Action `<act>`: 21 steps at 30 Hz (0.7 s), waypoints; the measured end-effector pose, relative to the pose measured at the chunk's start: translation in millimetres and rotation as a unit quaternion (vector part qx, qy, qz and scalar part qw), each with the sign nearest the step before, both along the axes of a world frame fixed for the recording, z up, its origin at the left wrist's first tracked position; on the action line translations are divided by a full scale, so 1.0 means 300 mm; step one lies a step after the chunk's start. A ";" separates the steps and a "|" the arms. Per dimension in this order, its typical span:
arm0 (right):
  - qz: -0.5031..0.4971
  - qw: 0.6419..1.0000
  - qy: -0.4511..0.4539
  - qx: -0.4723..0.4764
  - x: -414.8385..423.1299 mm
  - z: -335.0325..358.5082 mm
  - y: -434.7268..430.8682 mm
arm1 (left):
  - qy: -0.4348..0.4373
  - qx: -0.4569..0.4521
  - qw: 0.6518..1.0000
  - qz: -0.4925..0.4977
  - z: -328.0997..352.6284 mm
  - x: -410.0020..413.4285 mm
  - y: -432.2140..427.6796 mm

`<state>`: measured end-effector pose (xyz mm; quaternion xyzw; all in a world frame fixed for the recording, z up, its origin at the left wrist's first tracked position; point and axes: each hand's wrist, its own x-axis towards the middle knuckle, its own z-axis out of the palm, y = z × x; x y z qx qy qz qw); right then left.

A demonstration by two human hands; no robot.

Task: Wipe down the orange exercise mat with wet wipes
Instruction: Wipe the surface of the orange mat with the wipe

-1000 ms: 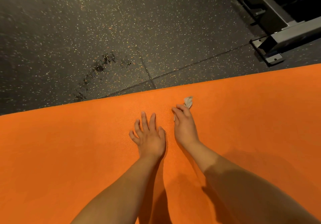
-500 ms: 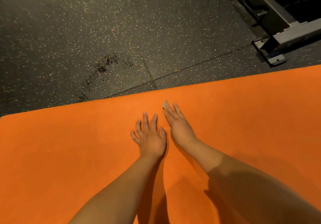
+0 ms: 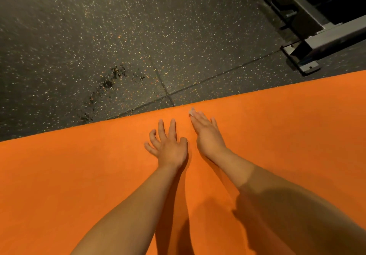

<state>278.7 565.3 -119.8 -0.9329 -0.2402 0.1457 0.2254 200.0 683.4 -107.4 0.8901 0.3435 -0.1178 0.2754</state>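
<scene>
**Both hands flat on orange mat, wipe under right fingertips at far edge**

Floor (image 3: 79, 37): dark speckled rubber tiles with visible seams fill the upper part of the view. A patch of dark spots (image 3: 108, 84) lies on the tile left of centre, close to the mat's far edge but not touching it.

Orange exercise mat (image 3: 59, 175): lies flat on the floor and fills the lower part of the view. Its far edge runs diagonally, rising from left to right. The surface shows shadows of both forearms.

Left hand (image 3: 169, 146): palm down on the mat, fingers straight and spread, grasping nothing. It rests just short of the far edge.

Right hand (image 3: 208, 134): just beside the left hand and slightly further forward, palm down, fingers straight and held together, pointing toward the mat's far edge. It is released, not clenched.

Wet wipe (image 3: 191, 112): lies pressed on the mat under the right fingertips. Only a small white corner shows past them, at the far edge of the mat. The rest is hidden beneath the hand.

Metal equipment frame (image 3: 309, 56): a grey beam with a bolted foot plate stands on the floor at upper right, near the mat's edge but apart from it.
</scene>
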 end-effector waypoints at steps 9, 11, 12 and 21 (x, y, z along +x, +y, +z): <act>-0.072 0.992 0.055 0.085 0.043 0.013 0.103 | -0.002 -0.012 1.000 -0.022 -0.011 0.000 0.007; 0.040 0.989 0.090 0.109 0.032 0.010 0.159 | -0.015 -0.010 1.000 -0.021 -0.017 -0.006 0.011; 0.081 0.988 0.083 0.098 0.043 0.008 0.162 | -0.021 -0.007 0.999 -0.024 -0.017 -0.006 0.015; -0.019 0.997 0.027 0.066 0.023 0.001 0.174 | -0.046 -0.035 0.998 -0.026 -0.033 -0.015 0.044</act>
